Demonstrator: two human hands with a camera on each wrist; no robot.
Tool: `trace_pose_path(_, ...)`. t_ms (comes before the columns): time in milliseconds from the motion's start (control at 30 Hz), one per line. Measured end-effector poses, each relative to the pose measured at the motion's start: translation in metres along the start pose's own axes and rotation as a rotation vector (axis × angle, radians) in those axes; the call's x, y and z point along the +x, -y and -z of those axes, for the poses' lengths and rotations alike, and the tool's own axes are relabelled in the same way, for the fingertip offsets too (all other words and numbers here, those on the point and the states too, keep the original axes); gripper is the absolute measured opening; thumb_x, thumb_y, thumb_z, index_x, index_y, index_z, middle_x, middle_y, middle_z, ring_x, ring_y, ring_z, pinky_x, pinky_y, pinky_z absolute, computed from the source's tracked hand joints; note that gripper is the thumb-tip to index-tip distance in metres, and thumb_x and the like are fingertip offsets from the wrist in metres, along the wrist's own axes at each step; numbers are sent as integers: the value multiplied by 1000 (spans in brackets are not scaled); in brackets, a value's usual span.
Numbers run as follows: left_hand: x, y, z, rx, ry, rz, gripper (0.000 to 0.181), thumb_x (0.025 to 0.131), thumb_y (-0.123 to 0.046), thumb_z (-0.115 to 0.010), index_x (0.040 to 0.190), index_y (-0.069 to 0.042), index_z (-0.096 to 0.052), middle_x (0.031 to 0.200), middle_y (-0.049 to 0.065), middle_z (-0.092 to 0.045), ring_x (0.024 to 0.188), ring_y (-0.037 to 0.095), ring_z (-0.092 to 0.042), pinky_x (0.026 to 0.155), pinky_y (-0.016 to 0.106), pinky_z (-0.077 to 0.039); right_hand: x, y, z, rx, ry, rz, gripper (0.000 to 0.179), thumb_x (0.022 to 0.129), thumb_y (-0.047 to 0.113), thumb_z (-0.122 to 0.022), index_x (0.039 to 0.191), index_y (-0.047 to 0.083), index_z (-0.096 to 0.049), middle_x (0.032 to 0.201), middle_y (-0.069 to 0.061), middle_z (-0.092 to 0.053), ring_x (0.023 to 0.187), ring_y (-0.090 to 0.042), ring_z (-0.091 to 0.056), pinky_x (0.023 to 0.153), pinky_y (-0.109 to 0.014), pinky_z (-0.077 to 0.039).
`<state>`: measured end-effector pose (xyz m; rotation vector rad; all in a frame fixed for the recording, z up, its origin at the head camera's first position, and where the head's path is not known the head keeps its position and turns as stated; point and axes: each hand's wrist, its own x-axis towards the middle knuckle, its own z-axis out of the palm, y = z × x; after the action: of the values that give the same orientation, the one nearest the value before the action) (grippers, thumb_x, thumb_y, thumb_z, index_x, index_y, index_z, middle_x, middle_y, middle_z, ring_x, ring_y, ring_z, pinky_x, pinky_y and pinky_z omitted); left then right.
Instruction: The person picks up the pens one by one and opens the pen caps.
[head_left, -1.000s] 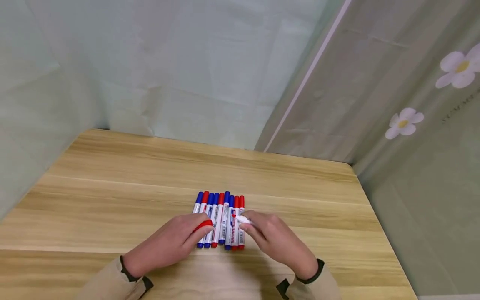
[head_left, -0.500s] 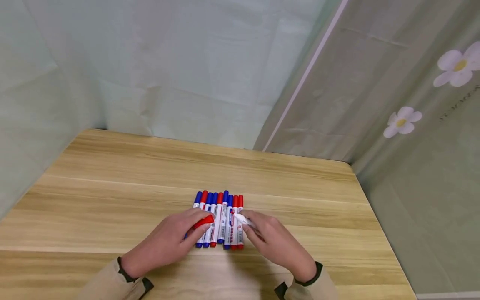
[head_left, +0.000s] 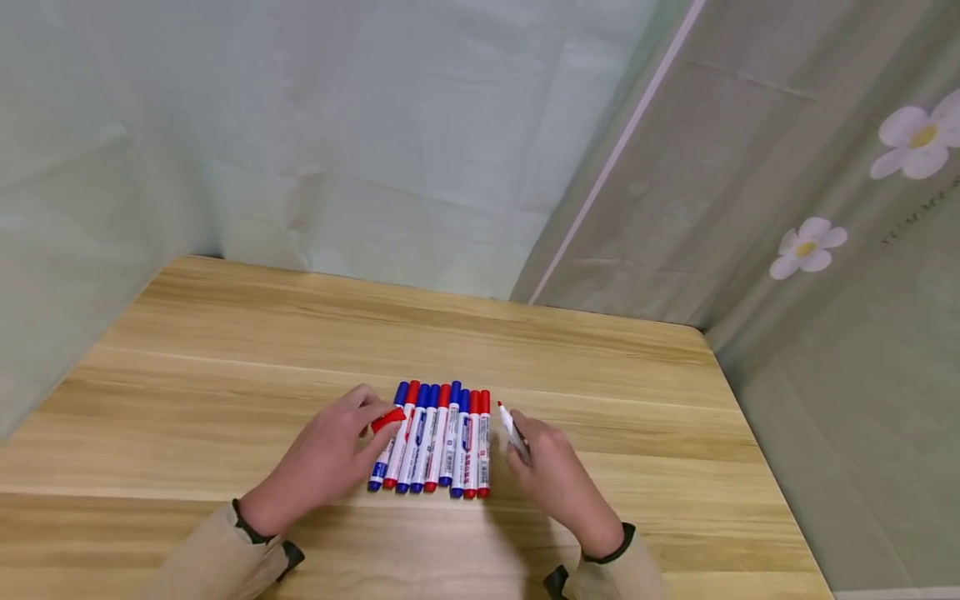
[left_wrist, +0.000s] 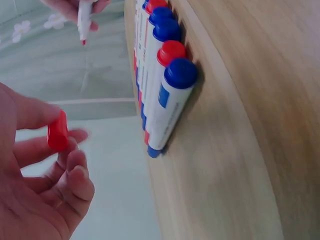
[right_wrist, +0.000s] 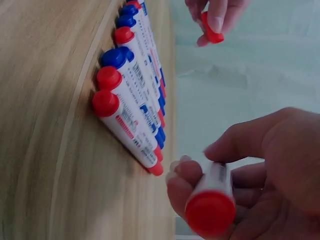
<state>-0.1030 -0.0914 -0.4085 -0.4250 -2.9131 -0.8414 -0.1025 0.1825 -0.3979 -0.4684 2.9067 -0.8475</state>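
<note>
Between thumb and fingers my left hand [head_left: 324, 454] pinches a red marker cap [head_left: 387, 419], held above the left end of a row of markers [head_left: 433, 442]. My right hand [head_left: 553, 477] grips an uncapped red marker [head_left: 513, 433] just right of the row, its red tip pointing up and away from me. In the right wrist view the red end plug of this marker [right_wrist: 211, 212] faces the camera. The markers in the row lie side by side with white barrels and red or blue caps, all pointing away from me.
A wood-grain table [head_left: 247, 325] carries the markers. Pale curtain-like sheets [head_left: 390, 150] hang behind it, and a sheet with white flowers [head_left: 808, 247] hangs at the right.
My hands have drawn apart: the left, with the cap, went left, and the right, with the marker, went right. The marker's bare tip now points up, and more of the row shows.
</note>
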Motion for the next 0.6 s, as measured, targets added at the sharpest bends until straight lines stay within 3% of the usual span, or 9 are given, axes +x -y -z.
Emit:
trace_pose_path(133, 3, 10, 2, -37, -2, 53, 34, 92, -27, -66, 120, -8, -66, 82, 0, -51, 63, 10, -42, 53, 21, -35, 3, -8, -1, -3, -22, -58, 43, 89, 9, -66, 128, -6, -55, 85, -10, -61, 64, -11, -50, 50, -19, -43)
trace_pose_path(367, 15, 35, 4, -50, -34, 94, 21, 92, -23, -66, 105, -7, -64, 72, 1, -52, 61, 14, -43, 54, 25, -35, 6, -24, 1, 51, -77, -209, 50, 84, 10, -74, 127, 3, -49, 89, -8, -65, 72, -13, -59, 56, -22, -49)
trace_pose_path(600, 21, 60, 9, -9, -32, 118, 20, 91, -20, -66, 99, -3, -59, 69, 2, -57, 56, 15, -44, 52, 27, -35, 9, -34, 4, 56, -117, -249, 42, 87, 10, -71, 118, 5, -44, 84, -8, -62, 65, -14, -55, 55, -25, -45)
